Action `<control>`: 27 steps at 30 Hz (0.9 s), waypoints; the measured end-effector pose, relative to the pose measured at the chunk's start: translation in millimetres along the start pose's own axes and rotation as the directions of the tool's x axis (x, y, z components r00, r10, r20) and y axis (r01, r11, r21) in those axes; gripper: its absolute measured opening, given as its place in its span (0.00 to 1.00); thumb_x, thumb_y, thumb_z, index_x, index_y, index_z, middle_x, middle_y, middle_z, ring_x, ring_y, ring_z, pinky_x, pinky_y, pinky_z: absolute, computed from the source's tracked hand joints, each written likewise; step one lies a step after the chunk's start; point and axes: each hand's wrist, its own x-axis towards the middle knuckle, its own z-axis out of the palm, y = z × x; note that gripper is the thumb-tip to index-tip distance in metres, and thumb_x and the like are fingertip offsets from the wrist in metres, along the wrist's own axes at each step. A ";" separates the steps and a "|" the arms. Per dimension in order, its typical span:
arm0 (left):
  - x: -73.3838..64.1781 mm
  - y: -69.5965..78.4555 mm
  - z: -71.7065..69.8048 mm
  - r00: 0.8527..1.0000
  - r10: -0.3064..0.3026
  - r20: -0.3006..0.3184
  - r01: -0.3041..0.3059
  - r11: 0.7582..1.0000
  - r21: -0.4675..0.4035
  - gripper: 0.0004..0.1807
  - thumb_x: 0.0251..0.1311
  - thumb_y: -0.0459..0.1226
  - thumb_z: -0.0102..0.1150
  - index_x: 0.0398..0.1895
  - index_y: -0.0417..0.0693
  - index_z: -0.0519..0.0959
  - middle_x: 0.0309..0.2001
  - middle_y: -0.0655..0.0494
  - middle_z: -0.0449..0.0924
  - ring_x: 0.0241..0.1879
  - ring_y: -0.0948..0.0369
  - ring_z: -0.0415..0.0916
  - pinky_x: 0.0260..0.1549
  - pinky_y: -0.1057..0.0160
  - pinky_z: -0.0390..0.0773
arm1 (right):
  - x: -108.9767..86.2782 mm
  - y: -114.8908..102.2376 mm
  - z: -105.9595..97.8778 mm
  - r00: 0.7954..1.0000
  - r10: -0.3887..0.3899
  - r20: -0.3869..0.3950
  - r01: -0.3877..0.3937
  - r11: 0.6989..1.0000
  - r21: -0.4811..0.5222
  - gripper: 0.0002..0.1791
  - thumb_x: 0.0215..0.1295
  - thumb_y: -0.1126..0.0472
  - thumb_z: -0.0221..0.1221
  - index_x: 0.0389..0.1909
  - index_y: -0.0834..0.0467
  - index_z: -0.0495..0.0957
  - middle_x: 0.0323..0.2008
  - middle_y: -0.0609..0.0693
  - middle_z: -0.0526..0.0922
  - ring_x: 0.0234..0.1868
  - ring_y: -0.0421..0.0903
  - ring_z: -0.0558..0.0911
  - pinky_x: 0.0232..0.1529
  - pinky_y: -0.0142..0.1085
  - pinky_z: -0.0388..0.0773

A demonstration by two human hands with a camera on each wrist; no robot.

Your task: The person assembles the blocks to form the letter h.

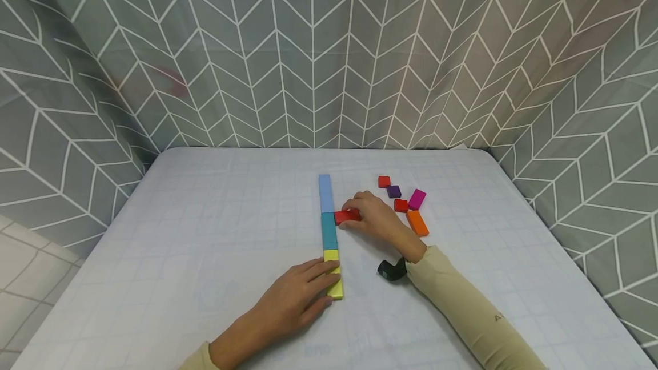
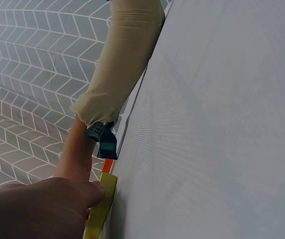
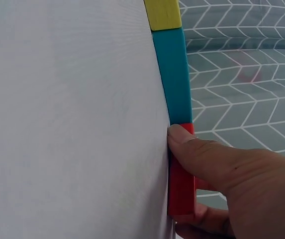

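I've got the right hand [image 1: 377,218] pinching a red block [image 1: 343,217] between thumb and fingers, its end right up against the side of the teal block [image 1: 329,231], close to the teal's far end; the right wrist view shows the two meeting. The left hand [image 1: 300,296] lies with its fingers loosely stretched across the yellow block [image 1: 336,291], resting on it rather than clutching. I see a straight row on the white table [image 1: 154,278]: yellow nearest the person, teal in the middle, the blue block [image 1: 326,193] farthest out, all end to end. Over to the right, beyond the right hand, there's a loose cluster: one red cube [image 1: 384,181] by the purple cube [image 1: 393,191], another red cube beside the magenta block [image 1: 417,199], and the orange block [image 1: 417,223] just below. A black device [image 1: 392,270] sits at the right cuff.
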 end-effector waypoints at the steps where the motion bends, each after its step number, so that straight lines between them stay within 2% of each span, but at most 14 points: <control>1: 0.0 -0.1 0.0 1.000 0.002 -0.002 -0.002 1.000 0.000 0.26 0.63 0.50 0.54 0.63 0.55 0.70 0.65 0.63 0.63 0.65 0.59 0.57 0.56 0.53 0.67 | -0.1 0.3 0.4 1.000 0.003 0.000 -0.003 1.000 -0.003 0.19 0.52 0.44 0.67 0.43 0.49 0.82 0.37 0.41 0.75 0.40 0.39 0.71 0.38 0.30 0.73; 10: -1.6 -0.2 1.1 1.000 -0.002 -0.011 0.002 1.000 0.000 0.25 0.62 0.49 0.55 0.63 0.55 0.71 0.64 0.63 0.64 0.64 0.60 0.58 0.56 0.53 0.67 | 0.4 0.6 3.0 1.000 -0.005 0.004 0.005 1.000 -0.007 0.19 0.52 0.45 0.67 0.42 0.50 0.83 0.35 0.42 0.75 0.40 0.40 0.70 0.38 0.32 0.72; 18: -1.5 -0.2 1.1 1.000 -0.001 -0.007 0.001 1.000 -0.002 0.26 0.63 0.49 0.55 0.63 0.56 0.70 0.65 0.62 0.63 0.65 0.59 0.58 0.56 0.53 0.67 | 0.5 0.1 1.3 1.000 0.008 0.025 -0.008 1.000 -0.004 0.21 0.51 0.45 0.67 0.45 0.49 0.82 0.39 0.43 0.77 0.43 0.40 0.70 0.41 0.37 0.71; 27: -1.0 -0.5 1.1 1.000 0.001 0.004 -0.001 1.000 -0.002 0.24 0.64 0.49 0.53 0.63 0.58 0.70 0.66 0.63 0.61 0.65 0.59 0.57 0.57 0.52 0.66 | -0.1 1.2 -2.1 0.999 0.015 0.036 -0.016 1.000 0.012 0.21 0.51 0.47 0.68 0.46 0.49 0.82 0.40 0.43 0.77 0.44 0.40 0.70 0.42 0.36 0.73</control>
